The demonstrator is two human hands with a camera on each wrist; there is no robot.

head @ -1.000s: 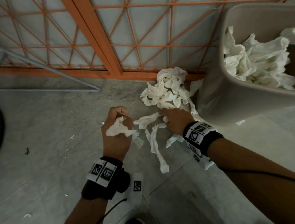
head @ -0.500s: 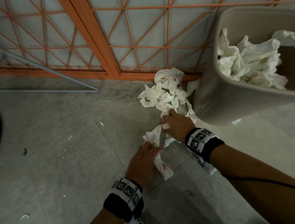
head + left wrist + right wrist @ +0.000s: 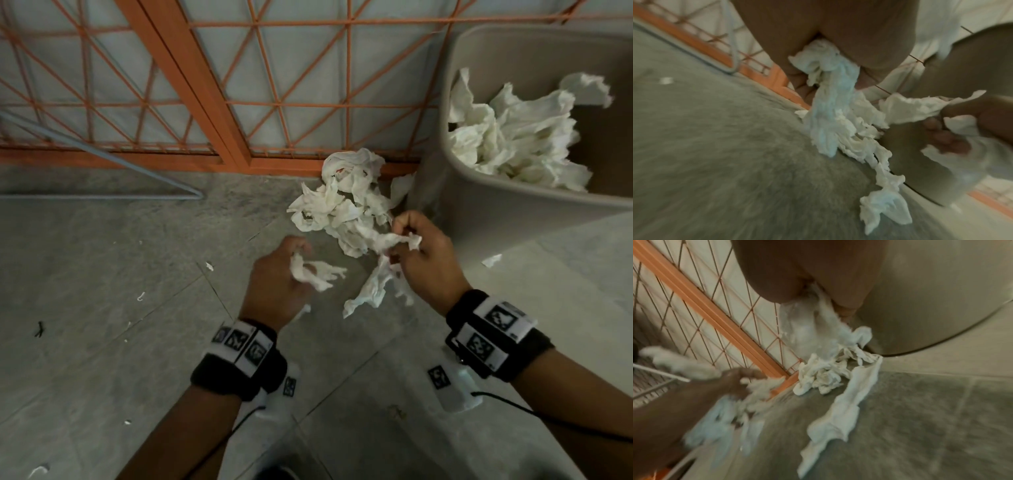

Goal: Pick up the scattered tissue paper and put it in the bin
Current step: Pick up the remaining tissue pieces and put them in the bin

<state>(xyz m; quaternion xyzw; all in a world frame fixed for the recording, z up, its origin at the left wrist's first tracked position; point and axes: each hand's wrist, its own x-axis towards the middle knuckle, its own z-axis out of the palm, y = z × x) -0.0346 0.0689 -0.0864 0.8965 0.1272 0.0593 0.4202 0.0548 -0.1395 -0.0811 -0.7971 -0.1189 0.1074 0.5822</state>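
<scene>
A heap of crumpled white tissue lies on the grey floor by the orange grille, left of the beige bin. More tissue fills the bin. My left hand grips a small wad of tissue, seen hanging from the fist in the left wrist view. My right hand pinches a twisted strip of tissue that dangles toward the floor, lifted just right of the heap. In the right wrist view that strip trails below the fist.
An orange metal grille backs the floor. A grey metal rod frame lies at the left. Small white scraps dot the tiles. The bin's wall stands close to my right hand.
Both hands have risen off the floor. My left hand took a wad and drew back left; my right hand lifted a long strip from the heap's near edge.
</scene>
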